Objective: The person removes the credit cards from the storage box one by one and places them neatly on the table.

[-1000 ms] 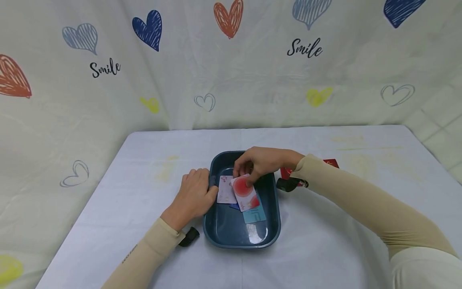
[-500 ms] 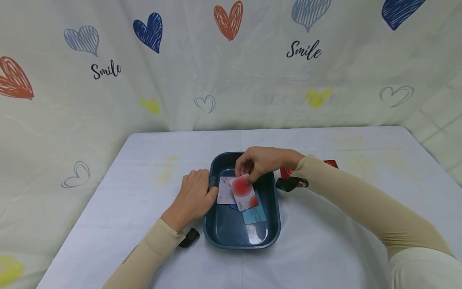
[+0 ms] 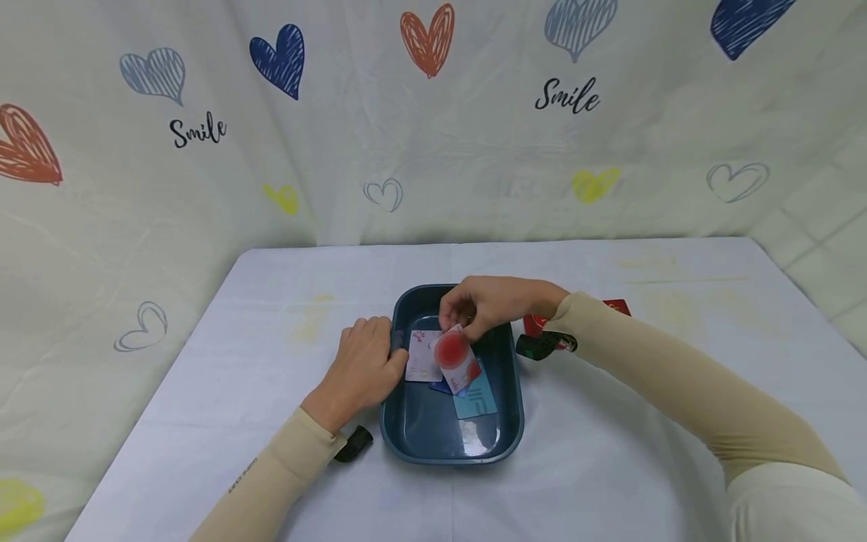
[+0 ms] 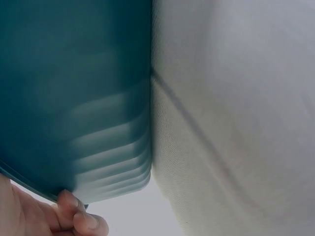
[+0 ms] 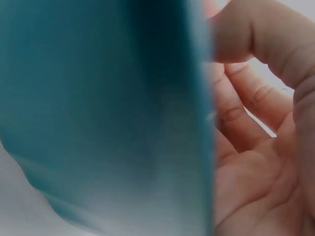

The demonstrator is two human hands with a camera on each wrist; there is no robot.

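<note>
A blue plastic tray (image 3: 406,444) sits on the table with several cards in it. My left hand (image 3: 362,369) grips the tray's left rim, thumb over the edge; in the left wrist view its curled fingertips (image 4: 86,221) show outside, under the rim. Over the cards, my right hand (image 3: 497,305) pinches a white card with red circles (image 3: 452,351) between thumb and fingers, its face tilted. Beneath it lie a pale pink card (image 3: 422,357), a light blue card (image 3: 476,399) and a mostly covered dark blue card (image 3: 440,387). In the right wrist view, the tray wall hides the fingertips.
Red cards or packets (image 3: 533,325) lie right of the tray, partly hidden under the right forearm; another red corner (image 3: 618,306) shows behind the sleeve. A white cloth covers the table (image 3: 609,452). Behind it hangs a curtain with hearts (image 3: 460,135).
The red-circled card has tilted in my right hand, its lower edge shifting slightly left and up. My left hand keeps its grip on the rim.
</note>
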